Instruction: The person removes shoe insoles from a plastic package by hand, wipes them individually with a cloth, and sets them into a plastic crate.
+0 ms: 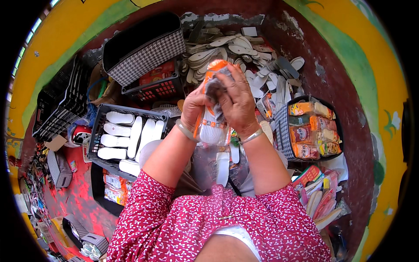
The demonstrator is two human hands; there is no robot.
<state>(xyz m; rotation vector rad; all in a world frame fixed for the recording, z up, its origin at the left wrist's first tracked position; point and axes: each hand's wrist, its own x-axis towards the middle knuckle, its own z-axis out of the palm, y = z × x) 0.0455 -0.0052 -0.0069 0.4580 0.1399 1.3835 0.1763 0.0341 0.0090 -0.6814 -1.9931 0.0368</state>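
Observation:
In front of my chest, my left hand [194, 108] and my right hand [240, 102] are both closed on an orange-and-clear plastic packet [214, 131]. A white ribbed piece shaped like a sole shows through its lower end. Between my fingers bulges a dark grey, soft-looking part of the contents; I cannot make out what it is. The left fingers grip the packet's left side, while the right fingers press over its upper right. Below the packet, a white insole [222, 168] lies over my lap.
To the left, a grey crate [94, 144] holds white insoles. A houndstooth bin [283, 135] of colourful packets stands at right. Loose soles [235, 46] are heaped against the far wall, beside a large houndstooth bin [146, 56]. Black crates [63, 102] are stacked at far left.

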